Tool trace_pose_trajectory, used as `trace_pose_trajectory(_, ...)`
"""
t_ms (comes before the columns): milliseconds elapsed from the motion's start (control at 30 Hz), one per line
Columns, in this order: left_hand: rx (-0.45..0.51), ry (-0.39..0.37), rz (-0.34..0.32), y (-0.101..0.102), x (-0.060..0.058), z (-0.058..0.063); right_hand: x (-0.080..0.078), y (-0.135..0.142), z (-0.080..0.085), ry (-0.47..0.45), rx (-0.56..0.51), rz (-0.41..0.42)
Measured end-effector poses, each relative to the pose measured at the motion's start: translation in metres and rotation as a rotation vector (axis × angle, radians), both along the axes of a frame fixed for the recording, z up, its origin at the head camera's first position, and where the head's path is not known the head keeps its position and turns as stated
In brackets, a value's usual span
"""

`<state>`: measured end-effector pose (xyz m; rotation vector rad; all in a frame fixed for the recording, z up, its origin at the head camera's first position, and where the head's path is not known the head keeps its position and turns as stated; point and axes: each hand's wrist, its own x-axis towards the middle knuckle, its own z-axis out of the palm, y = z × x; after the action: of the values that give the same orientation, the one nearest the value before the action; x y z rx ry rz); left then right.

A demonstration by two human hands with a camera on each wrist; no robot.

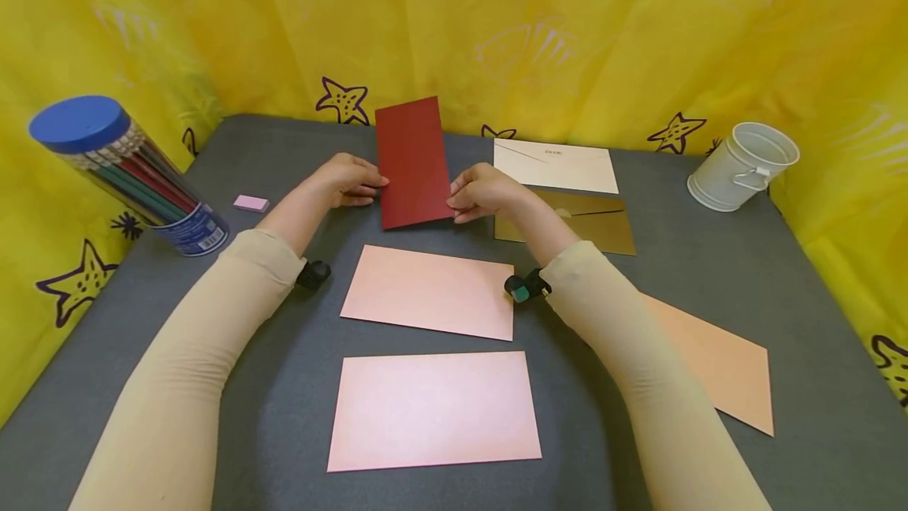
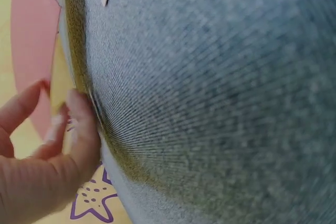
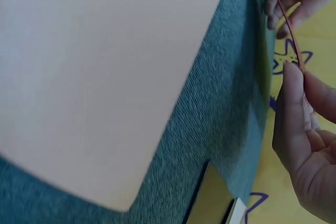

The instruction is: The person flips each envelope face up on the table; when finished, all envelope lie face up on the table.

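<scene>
A plain red envelope [image 1: 414, 164] is held up on its short end, over the far part of the table. My left hand [image 1: 349, 180] pinches its left edge, thumb on the near face. At the lower right edge, my right hand [image 1: 482, 189] grips it between thumb and fingers. The right wrist view catches the red envelope [image 3: 295, 43] edge-on, as a thin line between both hands. Just nearer lies a pale pink envelope [image 1: 429, 290], flat on the table, with another pink envelope [image 1: 434, 410] closer to me.
A gold envelope [image 1: 603, 231] and a white envelope [image 1: 560, 165] lie behind my right forearm. A peach envelope [image 1: 738, 361] is partly under that arm. A blue-lidded pencil tub [image 1: 156, 188] and pink eraser [image 1: 251, 203] sit left; a small white bucket [image 1: 731, 172] stands right. Yellow cloth [image 1: 610, 38] hangs behind.
</scene>
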<state>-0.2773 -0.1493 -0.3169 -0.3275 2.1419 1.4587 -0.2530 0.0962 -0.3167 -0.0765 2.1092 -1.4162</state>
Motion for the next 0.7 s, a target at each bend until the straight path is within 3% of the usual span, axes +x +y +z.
trace_pose_trajectory(300, 0.263, 0.119, 0.059, 0.003, 0.000, 0.007, -0.001, 0.011, -0.001, 0.070, -0.016, -0.044)
trace_pose_trajectory(500, 0.326, 0.206, 0.065, 0.005, -0.001, 0.014, -0.003, 0.019, 0.005, 0.088, -0.039, -0.071)
trace_pose_trajectory(700, 0.303, 0.349, 0.085, 0.010, 0.001, 0.019, -0.007, 0.026, 0.017, 0.110, -0.131, -0.168)
